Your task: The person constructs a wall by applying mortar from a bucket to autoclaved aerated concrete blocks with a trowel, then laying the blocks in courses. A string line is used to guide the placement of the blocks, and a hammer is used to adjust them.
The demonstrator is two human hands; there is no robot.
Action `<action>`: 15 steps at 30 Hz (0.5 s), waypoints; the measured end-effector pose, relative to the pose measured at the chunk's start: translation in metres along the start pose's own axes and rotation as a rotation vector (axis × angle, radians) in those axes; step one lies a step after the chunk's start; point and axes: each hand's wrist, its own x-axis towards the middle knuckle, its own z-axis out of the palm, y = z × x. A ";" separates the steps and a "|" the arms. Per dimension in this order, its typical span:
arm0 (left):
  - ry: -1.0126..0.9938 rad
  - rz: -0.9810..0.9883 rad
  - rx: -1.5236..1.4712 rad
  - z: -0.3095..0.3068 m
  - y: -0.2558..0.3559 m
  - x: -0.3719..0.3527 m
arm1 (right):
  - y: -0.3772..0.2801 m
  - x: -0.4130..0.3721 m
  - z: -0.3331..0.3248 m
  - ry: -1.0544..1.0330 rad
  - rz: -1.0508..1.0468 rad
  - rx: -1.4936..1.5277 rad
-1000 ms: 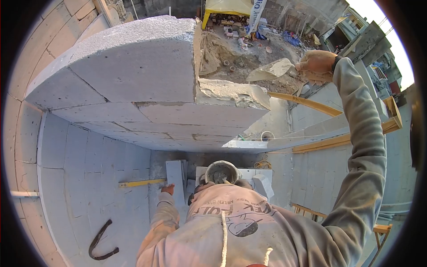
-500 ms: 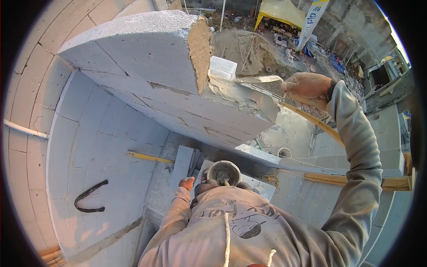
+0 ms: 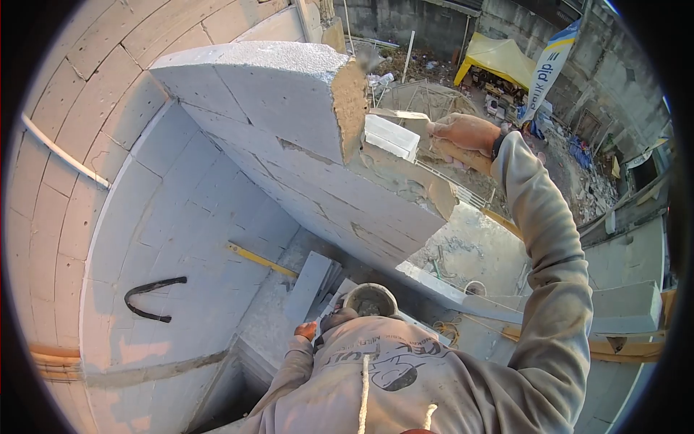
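Observation:
My right hand (image 3: 466, 134) is stretched out over the lower, stepped end of the block wall (image 3: 275, 163), closed around a trowel (image 3: 399, 114). The trowel's flat blade points left, towards the mortar-covered end face (image 3: 348, 105) of the raised top block. Grey mortar (image 3: 401, 181) lies spread unevenly along the lower ledge beneath it. Down by my left side, my left hand (image 3: 306, 331) is curled closed near the bucket (image 3: 370, 298). What it holds, if anything, is hidden. The bucket contains grey mortar and stands just in front of my body.
White blocks (image 3: 390, 137) sit beyond the wall. A yellow level-like bar (image 3: 262, 259) and loose blocks (image 3: 312, 278) lie below. A black curved strip (image 3: 148, 298) shows at left. A yellow canopy (image 3: 499, 59) and rubble stand in the yard.
The view has shifted, so the wall appears lower and further right. My right hand and the trowel have moved left relative to the wall, nearer the raised block's end.

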 end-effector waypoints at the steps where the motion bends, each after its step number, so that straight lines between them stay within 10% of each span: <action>1: 0.007 0.005 0.002 0.001 -0.001 0.002 | 0.003 0.001 0.001 0.062 -0.061 -0.025; 8: 0.193 0.156 0.243 -0.008 -0.004 0.020 | 0.011 -0.021 0.036 0.169 -0.187 0.094; 15: 0.185 0.095 -0.235 -0.010 0.011 0.054 | 0.010 -0.033 0.059 0.186 -0.139 0.291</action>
